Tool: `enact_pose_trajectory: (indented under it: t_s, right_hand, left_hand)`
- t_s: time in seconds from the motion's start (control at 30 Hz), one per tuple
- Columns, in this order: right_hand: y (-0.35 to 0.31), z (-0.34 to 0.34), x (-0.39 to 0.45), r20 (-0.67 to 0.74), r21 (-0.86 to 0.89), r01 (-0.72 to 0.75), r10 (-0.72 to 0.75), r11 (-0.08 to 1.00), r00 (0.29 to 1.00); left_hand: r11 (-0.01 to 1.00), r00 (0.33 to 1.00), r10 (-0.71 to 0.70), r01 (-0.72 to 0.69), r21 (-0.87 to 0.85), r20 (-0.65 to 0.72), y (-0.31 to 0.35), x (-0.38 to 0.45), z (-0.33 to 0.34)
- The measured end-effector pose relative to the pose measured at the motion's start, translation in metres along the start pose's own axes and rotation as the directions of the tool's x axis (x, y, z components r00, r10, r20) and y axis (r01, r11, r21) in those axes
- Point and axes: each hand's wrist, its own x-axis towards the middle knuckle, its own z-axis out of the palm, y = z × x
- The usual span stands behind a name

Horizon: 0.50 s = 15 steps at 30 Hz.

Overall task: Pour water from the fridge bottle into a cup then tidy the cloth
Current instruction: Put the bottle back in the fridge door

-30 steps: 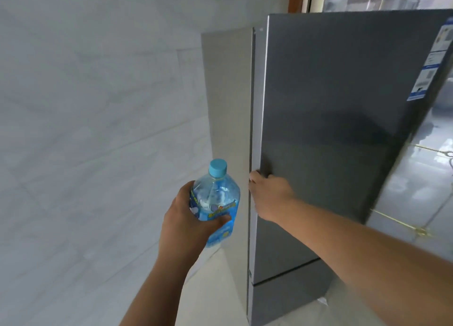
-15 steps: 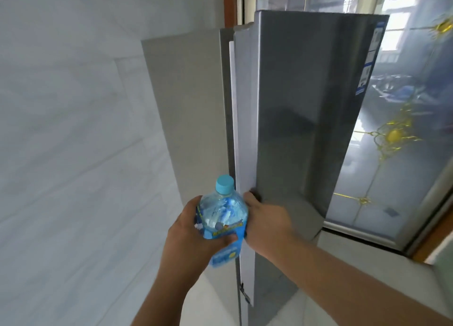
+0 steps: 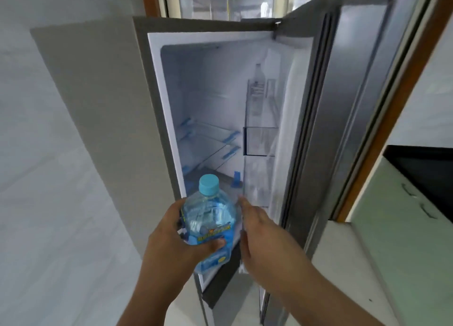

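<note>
My left hand [image 3: 171, 242] grips a clear water bottle [image 3: 210, 215] with a light blue cap and a blue label, held upright in front of the fridge [image 3: 157, 100]. My right hand [image 3: 259, 230] is just right of the bottle, fingers stretched out flat and holding nothing, its fingertips by the inner edge of the open fridge door [image 3: 326, 119]. The fridge stands open and lit, with glass shelves [image 3: 213, 139] and clear door bins [image 3: 261, 141]. No cup or cloth is in view.
A pale tiled wall fills the left. Behind the fridge is a glass door in a brown wooden frame [image 3: 392, 105]. At right is a pale green cabinet [image 3: 397, 227] with a dark panel [image 3: 426, 168] above it. Pale floor lies below.
The fridge door has swung wide open to the right, showing the lit inside. My right hand has come off the door edge and opened flat. The bottle stays in my left hand.
</note>
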Motion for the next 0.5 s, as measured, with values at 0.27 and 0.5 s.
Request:
enact_pose_trajectory:
  t_s: [0.27, 0.5]
  right_hand:
    - [0.077, -0.011, 0.003, -0.005, -0.172, -0.16, 0.161, 0.972, 0.987]
    - [0.181, -0.034, -0.001, -0.247, -0.266, -0.372, 0.31, 0.889, 0.918]
  left_hand:
    - [0.999, 0.986, 0.015, -0.01, -0.034, 0.164, 0.008, 0.028, 0.067]
    - [0.995, 0.948, 0.065, -0.037, -0.095, 0.312, 0.034, 0.045, 0.135]
